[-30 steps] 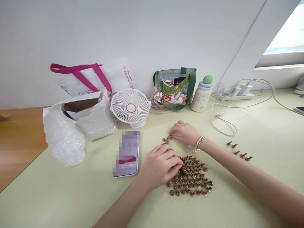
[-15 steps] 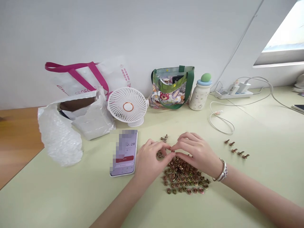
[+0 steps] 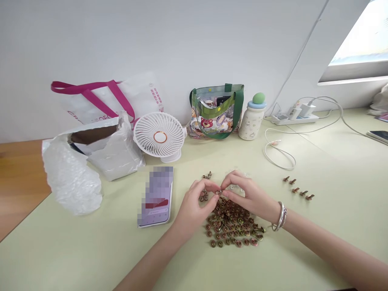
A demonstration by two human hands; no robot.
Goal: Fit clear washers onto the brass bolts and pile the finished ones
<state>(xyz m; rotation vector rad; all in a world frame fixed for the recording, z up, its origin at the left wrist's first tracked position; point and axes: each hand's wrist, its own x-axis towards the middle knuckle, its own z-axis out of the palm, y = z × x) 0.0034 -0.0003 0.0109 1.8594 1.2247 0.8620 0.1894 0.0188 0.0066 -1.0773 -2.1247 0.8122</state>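
My left hand [image 3: 195, 202] pinches a small brass-coloured screw [image 3: 218, 192] between thumb and fingertips above the table. Thumb and forefinger of my right hand [image 3: 247, 193] are pinched together at the screw's right end; what lies between them is too small to make out. Below both hands spreads a pile of similar screws [image 3: 232, 210], with several standing on their heads in rows toward me. Behind my left fingers is a smaller group of screws [image 3: 207, 176]. Small clear pieces [image 3: 239, 186] lie partly hidden behind my right hand.
Several separate screws [image 3: 295, 190] lie to the right. A phone [image 3: 157, 198] is left of my hands. Along the wall stand a white fan [image 3: 160, 135], plastic packaging [image 3: 75, 173], a green-handled bag [image 3: 216, 117], a bottle [image 3: 252, 123] and a power strip [image 3: 294, 119] with cables.
The view has shifted slightly. My right hand has turned a little, exposing the clear pieces behind it. Both hands remain together over the pile, and the pinched screw shows more plainly.
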